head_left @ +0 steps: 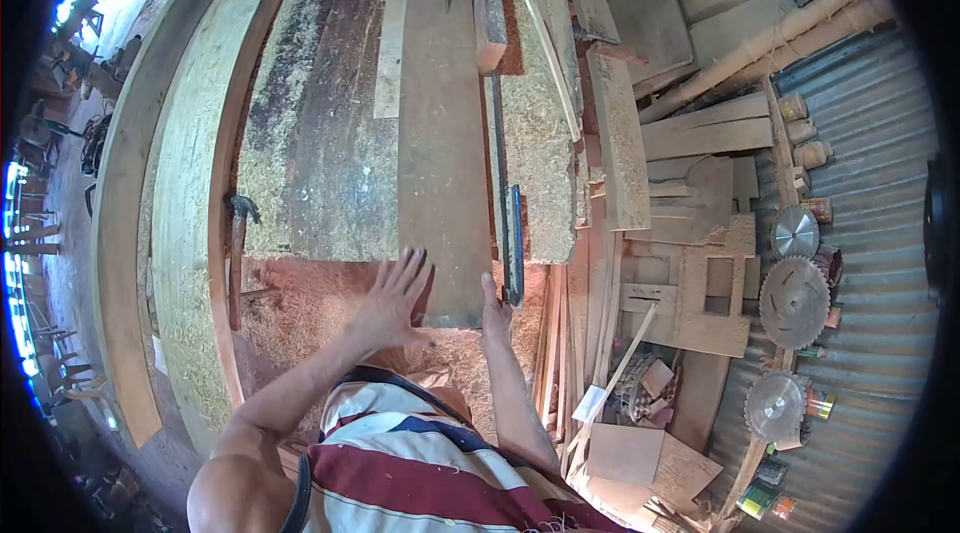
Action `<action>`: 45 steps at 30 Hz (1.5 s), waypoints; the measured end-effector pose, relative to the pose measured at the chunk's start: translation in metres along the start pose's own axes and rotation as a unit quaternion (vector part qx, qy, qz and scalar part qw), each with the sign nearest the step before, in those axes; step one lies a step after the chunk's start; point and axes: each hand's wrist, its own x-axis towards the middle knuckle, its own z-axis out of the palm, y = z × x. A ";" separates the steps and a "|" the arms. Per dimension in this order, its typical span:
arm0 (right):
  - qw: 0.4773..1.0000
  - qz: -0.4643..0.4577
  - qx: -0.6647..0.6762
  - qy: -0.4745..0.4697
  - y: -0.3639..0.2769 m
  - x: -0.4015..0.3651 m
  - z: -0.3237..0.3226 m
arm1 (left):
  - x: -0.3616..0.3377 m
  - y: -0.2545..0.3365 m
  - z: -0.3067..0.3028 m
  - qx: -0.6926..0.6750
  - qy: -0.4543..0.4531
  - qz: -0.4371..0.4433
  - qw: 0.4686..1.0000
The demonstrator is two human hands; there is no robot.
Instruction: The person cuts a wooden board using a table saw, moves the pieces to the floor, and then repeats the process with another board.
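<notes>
A long, flat brown wooden board (440, 143) lies lengthwise on the sawdust-covered workbench, its near end reaching past the bench's front edge toward me. My left hand (395, 305) is open with fingers spread at the board's near left edge. At the near right corner, my right hand (496, 316) has its thumb up along the board's edge; its other fingers are partly hidden, and it appears to grip the board there. Just right of that hand is a narrow dark bar with a blue edge (515, 243). A wooden block (488, 18) stands along the board's far right side.
A hammer (240, 223) hangs at the bench's left, beside long thick planks (190, 163). Thin strip (550, 63) lies on the right. Circular saw blades (795, 303) hang by the corrugated metal wall (880, 183). Offcuts (625, 453) and wood shavings (300, 323) cover the floor.
</notes>
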 end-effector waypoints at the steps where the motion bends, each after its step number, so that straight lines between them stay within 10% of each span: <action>1: 0.999 0.016 0.016 -0.031 -0.015 -0.011 -0.001 | -0.010 0.002 0.021 0.050 0.000 -0.006 0.999; 10: 0.998 0.044 0.041 -0.032 -0.010 0.029 0.017 | 0.011 -0.024 0.028 -0.024 0.072 0.024 0.997; 16: 0.962 -0.095 -0.174 -0.186 -0.041 -0.012 -0.016 | 0.024 -0.036 0.023 -0.019 0.082 0.022 0.996; 19: 0.742 -0.454 -0.493 -0.016 -0.028 -0.054 -0.035 | 0.032 -0.043 0.020 -0.008 0.089 0.019 0.996; 23: 0.603 -0.603 -0.523 0.021 -0.025 -0.002 -0.021 | 0.039 -0.051 0.016 0.003 0.084 0.022 0.996; 45: 0.639 -0.542 -0.545 -0.043 -0.110 0.045 0.035 | 0.110 -0.105 -0.025 0.006 0.103 0.020 0.995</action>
